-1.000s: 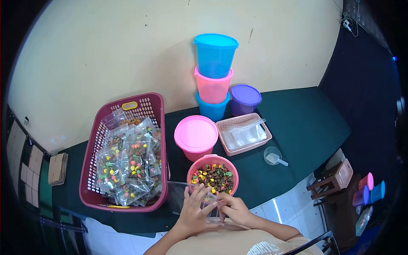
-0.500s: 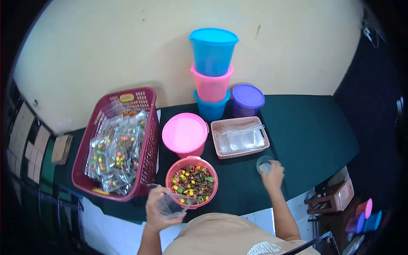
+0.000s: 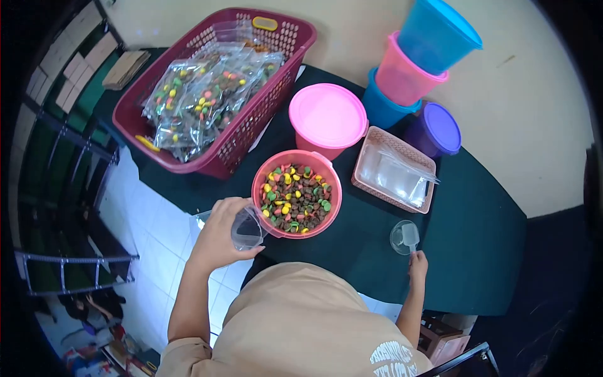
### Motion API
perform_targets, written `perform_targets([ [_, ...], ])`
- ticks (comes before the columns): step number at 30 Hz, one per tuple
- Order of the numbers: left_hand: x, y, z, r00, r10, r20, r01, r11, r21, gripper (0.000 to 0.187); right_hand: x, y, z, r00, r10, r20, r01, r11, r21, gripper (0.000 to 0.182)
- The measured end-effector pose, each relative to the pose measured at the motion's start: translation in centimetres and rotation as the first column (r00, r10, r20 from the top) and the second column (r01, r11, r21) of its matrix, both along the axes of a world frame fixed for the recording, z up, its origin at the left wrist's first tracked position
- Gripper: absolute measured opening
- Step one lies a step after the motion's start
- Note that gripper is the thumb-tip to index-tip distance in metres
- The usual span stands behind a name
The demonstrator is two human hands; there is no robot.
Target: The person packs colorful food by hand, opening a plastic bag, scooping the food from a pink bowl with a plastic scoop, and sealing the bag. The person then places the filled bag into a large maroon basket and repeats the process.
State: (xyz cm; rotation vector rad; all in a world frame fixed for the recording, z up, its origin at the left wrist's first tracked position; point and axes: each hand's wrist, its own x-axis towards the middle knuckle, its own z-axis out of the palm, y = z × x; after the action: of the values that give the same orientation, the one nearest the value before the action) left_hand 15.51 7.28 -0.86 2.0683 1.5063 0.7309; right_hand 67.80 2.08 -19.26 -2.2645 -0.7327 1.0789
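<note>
My left hand (image 3: 220, 235) is wrapped round a clear plastic bag (image 3: 247, 227), its mouth spread wide beside the pink bowl's left rim. Brown, yellow, green and pink candies (image 3: 295, 198) fill much of that pink bowl (image 3: 337, 188). On the right, my right hand (image 3: 418, 264) pinches the handle of a small clear scoop (image 3: 410, 234). The scoop's head lies at a round clear dish (image 3: 397, 239) on the dark green cloth.
A maroon basket (image 3: 235, 147) of filled bags stands at the left. Behind the bowl are a pink-lidded tub (image 3: 328, 116), a tray of empty bags (image 3: 358, 173), stacked tubs (image 3: 418, 69) and a purple tub (image 3: 440, 129).
The view has turned and shifted left. My right hand now grips the scoop's handle below the dish, where before its fingers were at the dish. My left hand still holds the bag.
</note>
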Motion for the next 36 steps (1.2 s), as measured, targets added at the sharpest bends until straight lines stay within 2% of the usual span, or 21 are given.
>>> perform_targets([
  [1, -0.3, -0.2, -0.5, 1.000, 0.020, 0.005, -0.020, 1.000, -0.012, 0.086, -0.4, 0.3, 1.1, 0.991, 0.057, 0.124, -0.076, 0.984, 0.158, 0.026],
  [2, -1.0, -0.4, -1.5, 0.975, 0.046, 0.217, -0.016, 0.990, -0.137, 0.091, -0.8, 0.5, 2.4, 0.964, 0.092, 0.249, -0.168, 0.938, 0.304, 0.025],
  [3, -1.6, -0.6, -2.5, 0.905, 0.094, 0.416, 0.016, 0.968, -0.252, 0.096, -3.3, 1.5, 6.5, 0.976, 0.121, 0.179, -0.174, 0.932, 0.319, 0.025],
  [4, -2.3, -0.5, -3.4, 0.902, 0.110, 0.418, 0.003, 0.965, -0.262, 0.096, -5.9, 2.5, 9.8, 0.974, 0.136, 0.181, -0.188, 0.932, 0.309, 0.025],
  [6, -3.7, 0.0, -5.1, 0.747, 0.125, 0.653, 0.190, 0.901, -0.389, 0.105, -11.2, 4.0, 15.3, 0.867, 0.345, 0.361, -0.459, 0.835, 0.305, 0.023],
  [7, -4.4, 0.4, -5.6, 0.718, 0.120, 0.686, 0.285, 0.848, -0.446, 0.108, -13.8, 4.7, 17.6, 0.754, 0.436, 0.491, -0.592, 0.775, 0.220, 0.023],
  [8, -4.7, 0.8, -6.0, 0.712, 0.132, 0.690, 0.283, 0.845, -0.453, 0.108, -16.2, 5.5, 19.3, 0.612, 0.514, 0.601, -0.703, 0.701, 0.117, 0.023],
  [10, -5.1, 1.5, -6.5, 0.641, 0.224, 0.734, 0.383, 0.735, -0.559, 0.108, -19.6, 7.8, 20.5, 0.267, 0.544, 0.795, -0.880, 0.473, -0.028, 0.022],
  [11, -5.1, 2.1, -6.2, 0.663, 0.236, 0.710, 0.388, 0.704, -0.595, 0.110, -21.2, 9.0, 20.9, 0.260, 0.554, 0.791, -0.882, 0.470, -0.039, 0.022],
  [13, -5.2, 3.1, -6.7, 0.654, 0.279, 0.703, 0.398, 0.664, -0.633, 0.111, -24.3, 11.3, 21.5, -0.021, 0.616, 0.788, -0.899, 0.332, -0.284, 0.022],
  [16, -5.7, 4.2, -8.2, 0.683, 0.289, 0.671, 0.409, 0.609, -0.679, 0.112, -27.6, 14.2, 20.6, -0.281, 0.613, 0.738, -0.826, 0.237, -0.511, 0.008],
  [17, -5.9, 4.5, -8.3, 0.713, 0.265, 0.649, 0.414, 0.588, -0.695, 0.111, -28.7, 14.7, 20.2, -0.286, 0.626, 0.725, -0.816, 0.237, -0.527, 0.008],
  [19, -6.2, 5.2, -8.3, 0.733, 0.245, 0.635, 0.433, 0.552, -0.712, 0.110, -30.5, 15.6, 19.4, -0.419, 0.710, 0.566, -0.692, 0.154, -0.705, 0.007],
  [22, -6.6, 6.1, -8.8, 0.715, 0.206, 0.669, 0.513, 0.495, -0.701, 0.111, -31.6, 16.5, 18.2, -0.439, 0.765, 0.471, -0.649, 0.092, -0.755, 0.008],
  [24, -7.0, 6.5, -9.6, 0.706, 0.152, 0.691, 0.541, 0.514, -0.666, 0.109, -31.0, 17.0, 18.3, -0.474, 0.764, 0.438, -0.608, 0.076, -0.791, 0.009],
  [26, -7.2, 7.0, -9.5, 0.674, 0.168, 0.719, 0.581, 0.481, -0.657, 0.108, -29.5, 17.0, 18.3, -0.334, 0.725, 0.602, -0.740, 0.193, -0.644, 0.012],
  [27, -7.3, 7.3, -9.5, 0.651, 0.181, 0.737, 0.607, 0.459, -0.649, 0.107, -29.0, 16.6, 18.1, -0.144, 0.725, 0.674, -0.792, 0.324, -0.517, 0.018],
  [28, -7.3, 7.5, -9.7, 0.649, 0.184, 0.739, 0.609, 0.456, -0.649, 0.107, -28.9, 16.0, 17.8, -0.147, 0.727, 0.670, -0.790, 0.322, -0.522, 0.018],
  [32, -7.5, 8.2, -10.4, 0.618, 0.144, 0.773, 0.672, 0.413, -0.615, 0.104, -29.1, 13.4, 16.8, -0.020, 0.741, 0.671, -0.751, 0.432, -0.500, 0.025],
  [35, -7.3, 8.5, -11.6, 0.482, 0.107, 0.870, 0.775, 0.411, -0.480, 0.103, -29.0, 12.1, 16.3, 0.232, 0.703, 0.672, -0.763, 0.560, -0.322, 0.029],
  [36, -7.1, 8.5, -11.5, 0.482, 0.106, 0.870, 0.780, 0.400, -0.481, 0.103, -29.3, 11.7, 16.1, 0.239, 0.703, 0.669, -0.757, 0.567, -0.325, 0.029],
])
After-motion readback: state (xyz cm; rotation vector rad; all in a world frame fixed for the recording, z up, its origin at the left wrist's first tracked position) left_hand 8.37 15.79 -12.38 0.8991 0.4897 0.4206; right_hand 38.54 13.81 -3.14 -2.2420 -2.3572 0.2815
